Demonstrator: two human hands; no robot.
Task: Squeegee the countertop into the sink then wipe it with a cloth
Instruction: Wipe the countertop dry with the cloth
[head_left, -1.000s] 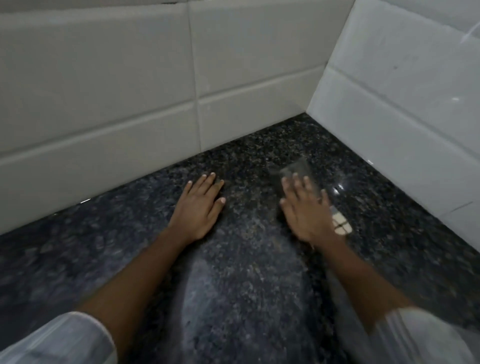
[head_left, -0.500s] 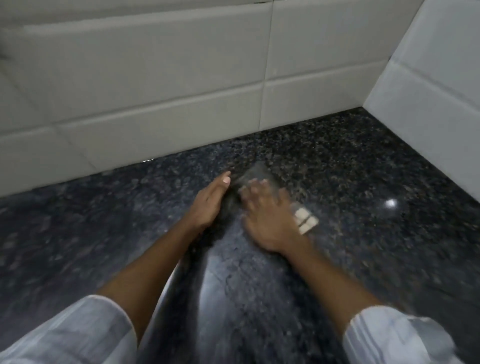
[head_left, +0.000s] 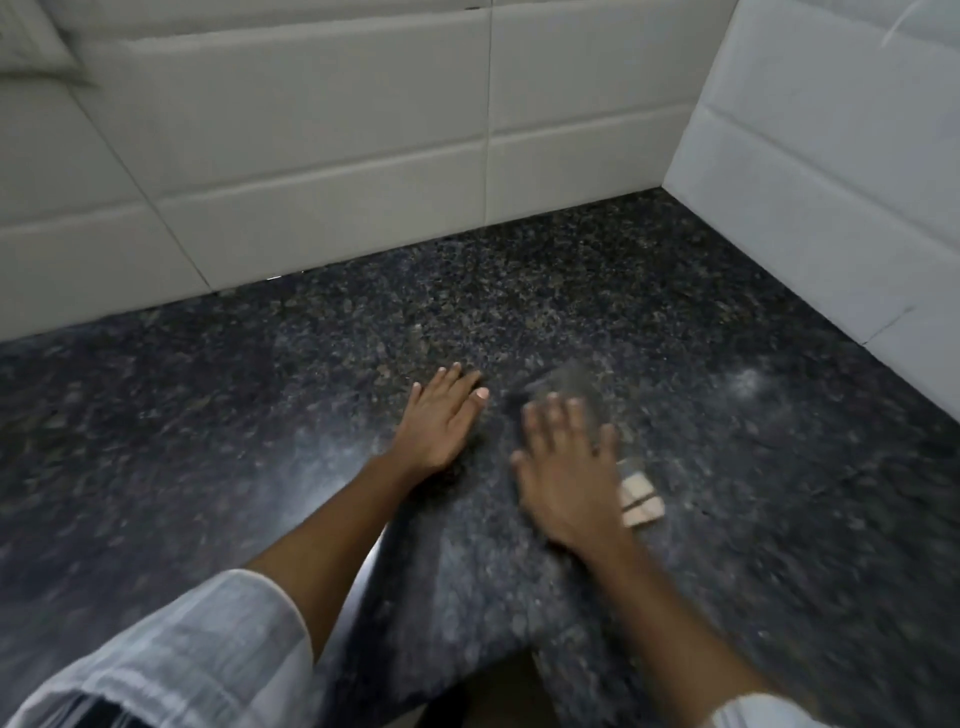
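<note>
My right hand presses flat on a dark grey cloth on the black speckled countertop. The cloth is blurred and mostly hidden under the hand. Its far edge shows beyond my fingertips, and a pale beige patch sticks out by my wrist. My left hand lies palm down on the bare counter just left of the cloth, fingers together and holding nothing. No sink or squeegee is in view.
White tiled walls stand behind the counter and along its right side, meeting in a corner at the far right. The counter's front edge runs near the bottom between my white sleeves.
Half a second ago my right hand and the cloth were close beside my left hand; now they have slid right and apart from it. The left hand stays planted.
</note>
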